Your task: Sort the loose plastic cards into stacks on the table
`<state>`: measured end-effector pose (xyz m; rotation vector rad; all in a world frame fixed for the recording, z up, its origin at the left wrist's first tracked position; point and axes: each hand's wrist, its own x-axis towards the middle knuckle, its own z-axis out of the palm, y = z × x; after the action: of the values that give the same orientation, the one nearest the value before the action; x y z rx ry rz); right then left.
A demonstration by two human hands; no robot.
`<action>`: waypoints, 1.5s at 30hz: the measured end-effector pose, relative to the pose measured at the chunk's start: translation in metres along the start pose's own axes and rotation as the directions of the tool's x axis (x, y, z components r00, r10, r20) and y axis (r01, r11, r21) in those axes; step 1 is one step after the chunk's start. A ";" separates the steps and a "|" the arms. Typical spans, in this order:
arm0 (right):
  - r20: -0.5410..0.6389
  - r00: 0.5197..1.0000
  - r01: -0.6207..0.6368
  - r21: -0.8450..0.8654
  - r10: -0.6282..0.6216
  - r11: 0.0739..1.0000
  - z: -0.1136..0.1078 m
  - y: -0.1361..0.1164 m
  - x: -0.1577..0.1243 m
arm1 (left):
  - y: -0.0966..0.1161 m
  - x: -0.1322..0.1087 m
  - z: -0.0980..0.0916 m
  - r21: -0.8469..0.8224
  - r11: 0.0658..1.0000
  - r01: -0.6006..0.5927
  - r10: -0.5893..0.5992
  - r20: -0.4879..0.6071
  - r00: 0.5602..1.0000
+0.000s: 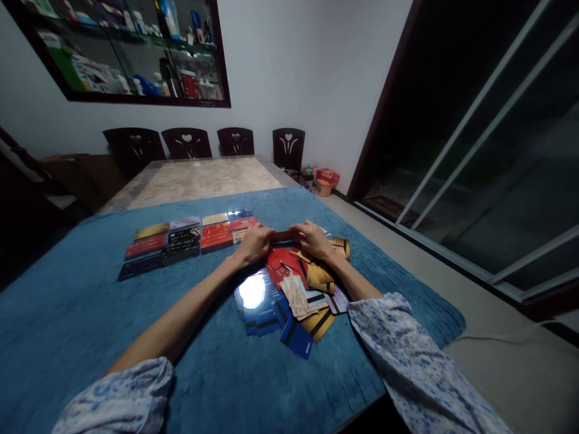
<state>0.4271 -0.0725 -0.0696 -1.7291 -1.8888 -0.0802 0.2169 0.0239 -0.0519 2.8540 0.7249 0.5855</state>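
Between my left hand [256,243] and my right hand [312,240] is a small stack of dark red cards [286,235], gripped at its two ends. The fingers of both hands are closed round it. Just below it lies a loose spread pile of bank-style cards: red cards [280,274], blue cards [296,334], gold cards [319,277] and beige cards [296,295]. Glare whitens part of the blue ones on the left. To the left of my left hand, neat groups of cards stand in rows, among them red cards [216,236] and black cards [183,241].
A blue cloth [203,361] covers the near part of the table, with a marble-patterned top [212,178] beyond it. Dark chairs [235,142] line the far side. On the floor at right are a sliding glass door [488,150], an orange bucket [323,187] and a white cable [502,337].
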 end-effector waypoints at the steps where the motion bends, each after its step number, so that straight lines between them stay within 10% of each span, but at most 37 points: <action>1: -0.010 1.000 -0.009 -0.004 0.009 1.000 0.001 -0.001 0.000 | -0.001 0.000 0.001 -0.017 1.000 0.002 -0.002 -0.014 1.000; 45: 0.150 0.988 0.082 -0.252 -0.045 0.964 -0.001 -0.007 0.007 | 0.007 -0.004 -0.002 0.101 0.988 0.113 -0.117 0.038 0.992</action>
<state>0.4207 -0.0673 -0.0636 -1.8874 -2.1175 -0.2429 0.2160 0.0156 -0.0498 2.8793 0.9291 0.4823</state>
